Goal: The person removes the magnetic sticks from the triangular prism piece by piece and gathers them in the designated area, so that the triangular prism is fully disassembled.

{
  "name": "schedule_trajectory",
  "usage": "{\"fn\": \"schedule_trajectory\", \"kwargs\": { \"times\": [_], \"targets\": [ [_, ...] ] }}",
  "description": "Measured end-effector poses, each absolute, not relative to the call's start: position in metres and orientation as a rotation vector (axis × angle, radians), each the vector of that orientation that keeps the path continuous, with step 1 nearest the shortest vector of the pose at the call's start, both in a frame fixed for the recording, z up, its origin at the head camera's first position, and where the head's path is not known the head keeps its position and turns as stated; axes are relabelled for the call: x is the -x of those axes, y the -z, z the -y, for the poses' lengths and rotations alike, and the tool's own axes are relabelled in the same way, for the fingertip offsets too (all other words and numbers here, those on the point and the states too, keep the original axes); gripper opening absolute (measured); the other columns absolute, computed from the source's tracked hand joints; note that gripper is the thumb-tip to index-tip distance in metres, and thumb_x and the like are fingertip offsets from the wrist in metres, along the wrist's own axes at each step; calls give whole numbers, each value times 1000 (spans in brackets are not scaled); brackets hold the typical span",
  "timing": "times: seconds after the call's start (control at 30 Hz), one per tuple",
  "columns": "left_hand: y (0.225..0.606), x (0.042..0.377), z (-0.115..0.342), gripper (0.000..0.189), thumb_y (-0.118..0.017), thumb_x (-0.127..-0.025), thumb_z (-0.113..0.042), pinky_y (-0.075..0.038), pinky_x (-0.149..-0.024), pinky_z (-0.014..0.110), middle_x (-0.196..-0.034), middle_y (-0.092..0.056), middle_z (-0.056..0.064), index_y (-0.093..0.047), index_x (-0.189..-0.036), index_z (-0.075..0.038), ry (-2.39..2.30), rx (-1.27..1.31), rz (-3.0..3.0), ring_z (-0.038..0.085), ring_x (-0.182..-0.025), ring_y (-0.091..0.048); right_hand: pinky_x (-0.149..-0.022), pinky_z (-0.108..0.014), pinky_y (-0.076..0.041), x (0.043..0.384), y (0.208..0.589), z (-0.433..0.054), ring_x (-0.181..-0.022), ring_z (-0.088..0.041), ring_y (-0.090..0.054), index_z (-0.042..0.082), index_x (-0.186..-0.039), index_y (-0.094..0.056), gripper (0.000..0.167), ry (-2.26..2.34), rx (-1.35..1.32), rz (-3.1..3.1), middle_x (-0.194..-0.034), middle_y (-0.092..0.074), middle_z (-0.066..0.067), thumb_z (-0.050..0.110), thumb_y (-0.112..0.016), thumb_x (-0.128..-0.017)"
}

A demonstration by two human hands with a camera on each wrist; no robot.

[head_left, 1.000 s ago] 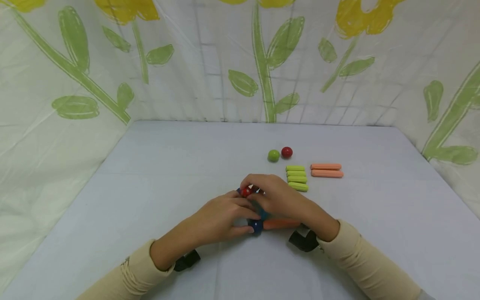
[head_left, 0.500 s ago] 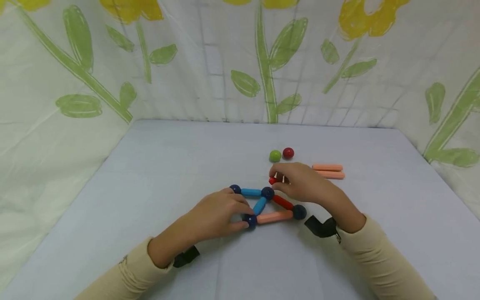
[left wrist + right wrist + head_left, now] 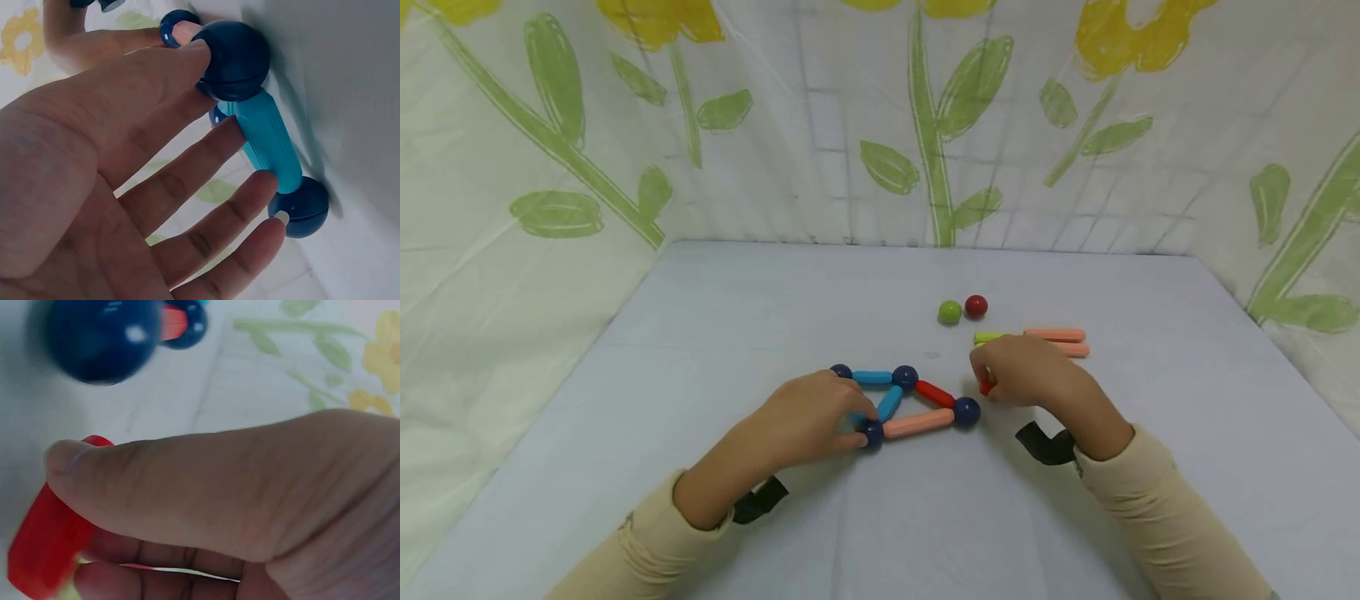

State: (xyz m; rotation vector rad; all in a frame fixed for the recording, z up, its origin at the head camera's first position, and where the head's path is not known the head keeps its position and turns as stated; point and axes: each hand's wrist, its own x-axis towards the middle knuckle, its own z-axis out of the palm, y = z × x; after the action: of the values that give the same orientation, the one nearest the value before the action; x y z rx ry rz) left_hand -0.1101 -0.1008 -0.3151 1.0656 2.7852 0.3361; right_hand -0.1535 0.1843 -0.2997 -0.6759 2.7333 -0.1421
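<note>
A flat frame of dark blue balls and coloured sticks lies on the table. My left hand point(image 3: 805, 417) pinches its near-left blue ball point(image 3: 236, 59) between thumb and index finger. Its other fingertips touch a light blue stick point(image 3: 269, 140) and another blue ball point(image 3: 300, 207). From the pinched ball a salmon stick point(image 3: 919, 423) runs to the right-hand blue ball point(image 3: 966, 412). A red stick point(image 3: 936, 394) joins that one to the far-middle ball point(image 3: 905, 377). To the right, my right hand point(image 3: 1037, 371) holds a loose red stick point(image 3: 50, 540), apart from the frame.
Behind the frame sit a green ball point(image 3: 950, 312) and a dark red ball point(image 3: 976, 306). Two salmon sticks point(image 3: 1055, 334) lie beyond my right hand, beside yellow-green sticks point(image 3: 990, 337) partly hidden by it. A flower-printed curtain point(image 3: 790, 125) hangs behind the table.
My right hand, over the frame at first, has moved right and then a little nearer with the red stick. My left hand has shifted left, and the whole frame with it.
</note>
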Motion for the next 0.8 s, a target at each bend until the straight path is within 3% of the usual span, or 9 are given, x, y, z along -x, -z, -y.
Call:
{"fn": "schedule_trajectory", "kwargs": {
  "times": [0.43,0.8],
  "targets": [
    [314,112,105,21,-83,-84,-22,-53,-73,31,-101,-74,-4,-80,-104,-16,-338,-1056,-2790,12,-90,-63,-57,-27,-40,156,309,-186,-67,-17,-49,12,-78,-61,20,95,707,-2819,-71,-53,1,-6,-67,-88],
    [314,111,106,21,-82,-85,-22,-55,-75,33,-102,-74,-4,-80,-105,-16,-331,-1077,-2796,12,-92,-64,-55,-26,-38,161,310,-191,-65,-16,-48,13,-71,-60,25,140,753,-2861,-66,-51,2,-7,-66,-84]
  ]
}}
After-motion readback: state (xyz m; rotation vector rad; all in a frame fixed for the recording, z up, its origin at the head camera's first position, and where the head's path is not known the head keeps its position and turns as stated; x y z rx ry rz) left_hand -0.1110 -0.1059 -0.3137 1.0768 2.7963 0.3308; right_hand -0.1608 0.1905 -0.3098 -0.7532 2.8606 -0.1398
